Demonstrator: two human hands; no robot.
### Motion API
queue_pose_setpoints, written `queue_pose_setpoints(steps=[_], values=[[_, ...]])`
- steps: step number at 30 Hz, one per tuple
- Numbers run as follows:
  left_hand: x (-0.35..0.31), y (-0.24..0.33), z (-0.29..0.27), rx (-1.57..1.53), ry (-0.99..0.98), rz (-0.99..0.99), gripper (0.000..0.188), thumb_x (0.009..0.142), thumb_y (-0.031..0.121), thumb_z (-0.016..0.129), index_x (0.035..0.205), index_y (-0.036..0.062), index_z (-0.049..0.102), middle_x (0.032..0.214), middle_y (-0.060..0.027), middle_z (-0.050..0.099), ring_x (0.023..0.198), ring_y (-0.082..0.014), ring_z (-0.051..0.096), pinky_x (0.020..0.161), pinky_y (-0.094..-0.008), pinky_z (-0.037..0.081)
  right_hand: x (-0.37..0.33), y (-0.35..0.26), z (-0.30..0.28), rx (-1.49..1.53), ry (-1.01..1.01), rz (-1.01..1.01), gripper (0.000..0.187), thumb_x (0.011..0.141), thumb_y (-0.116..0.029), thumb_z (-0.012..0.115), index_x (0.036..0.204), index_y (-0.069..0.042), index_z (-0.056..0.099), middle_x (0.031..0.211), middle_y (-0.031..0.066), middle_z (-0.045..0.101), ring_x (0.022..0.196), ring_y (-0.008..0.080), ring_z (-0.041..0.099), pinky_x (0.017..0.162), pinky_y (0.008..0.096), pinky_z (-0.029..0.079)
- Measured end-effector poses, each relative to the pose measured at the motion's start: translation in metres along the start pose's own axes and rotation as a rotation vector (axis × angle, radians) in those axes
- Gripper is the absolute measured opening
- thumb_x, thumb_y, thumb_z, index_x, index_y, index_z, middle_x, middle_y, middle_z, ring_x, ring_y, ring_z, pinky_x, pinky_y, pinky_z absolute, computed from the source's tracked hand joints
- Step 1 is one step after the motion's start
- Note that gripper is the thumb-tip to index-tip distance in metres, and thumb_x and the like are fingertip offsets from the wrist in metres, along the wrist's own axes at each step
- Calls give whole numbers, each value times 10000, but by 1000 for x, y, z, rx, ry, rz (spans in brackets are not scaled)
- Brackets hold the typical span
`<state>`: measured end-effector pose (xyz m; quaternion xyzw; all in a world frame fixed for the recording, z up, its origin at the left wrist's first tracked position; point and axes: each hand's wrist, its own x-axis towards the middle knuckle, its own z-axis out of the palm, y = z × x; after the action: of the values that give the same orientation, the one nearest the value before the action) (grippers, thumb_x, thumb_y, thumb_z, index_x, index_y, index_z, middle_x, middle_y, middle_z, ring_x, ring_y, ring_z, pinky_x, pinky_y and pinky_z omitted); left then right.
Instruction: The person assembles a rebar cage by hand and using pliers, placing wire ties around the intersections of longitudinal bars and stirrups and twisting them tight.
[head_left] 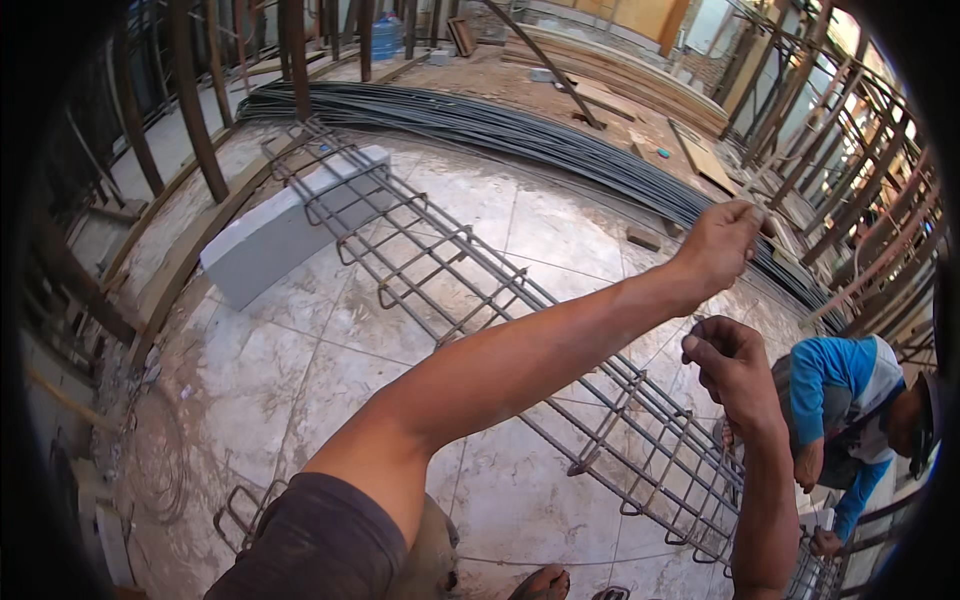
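A long cage of tied steel reinforcing bars runs slantwise from the upper left to the lower right, with square stirrups along it. My left arm reaches across above the cage, and my left hand is raised past its far side with fingertips pinched. Nearer to me, my right hand hovers over the cage, fingers curled in and thumb against them. Neither hand touches the bars. Anything thin between the fingers is too small to make out. A pale grey block stands on edge under the cage's far left end.
At the right, a co-worker in a blue and white top bends over the cage's near end. Behind lies a long bundle of steel bars. Wooden posts stand at both sides. My bare foot is at the lower edge.
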<state>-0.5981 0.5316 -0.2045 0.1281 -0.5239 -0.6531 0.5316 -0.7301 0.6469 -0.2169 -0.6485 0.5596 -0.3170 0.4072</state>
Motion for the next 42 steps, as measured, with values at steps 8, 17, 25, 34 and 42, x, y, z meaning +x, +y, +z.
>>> queue_pose_setpoints(steps=[8, 17, 25, 34, 42], values=[[-21, 40, -28, 500, 391, 490, 330, 1081, 268, 531, 1031, -24, 678, 756, -170, 655, 741, -269, 671, 733, -459, 502, 44, -80, -31, 325, 402, -277, 383, 1090, -487, 550, 1093, -117, 650, 840, -34, 614, 558, 1, 453, 444, 164, 311], [-31, 32, -18, 426, 394, 353, 336, 1067, 279, 517, 1033, -5, 694, 879, -198, 720, 841, -328, 708, 796, -453, 519, 96, -121, 30, 27, 766, -563, 678, 1072, -584, 520, 1395, 10, 574, 1321, 115, 604, 1268, 238, 551, 1043, 400, 423], [-49, 33, -45, 345, 136, 76, 410, 1093, 330, 496, 976, 13, 729, 728, -31, 574, 700, -130, 511, 662, -328, 448, 77, -85, -9, 310, 271, -547, 763, 952, -266, 811, 1578, -66, 422, 1502, 229, 517, 1278, 249, 586, 911, 339, 567], [-53, 33, -37, 331, -16, -37, 382, 1096, 355, 505, 986, 62, 723, 725, 54, 480, 604, -48, 362, 531, -230, 308, 76, -67, -31, 485, 279, -516, 633, 923, -84, 814, 1491, -78, 534, 1188, 143, 668, 1032, 201, 689, 835, 314, 629], [-44, 24, -33, 407, -43, 148, 391, 1122, 337, 487, 1022, 57, 741, 745, 45, 522, 664, -54, 412, 611, -234, 364, 79, -58, -38, 226, 376, -553, 413, 966, -249, 799, 1327, -77, 695, 1246, 100, 707, 1115, 163, 667, 844, 313, 585]])
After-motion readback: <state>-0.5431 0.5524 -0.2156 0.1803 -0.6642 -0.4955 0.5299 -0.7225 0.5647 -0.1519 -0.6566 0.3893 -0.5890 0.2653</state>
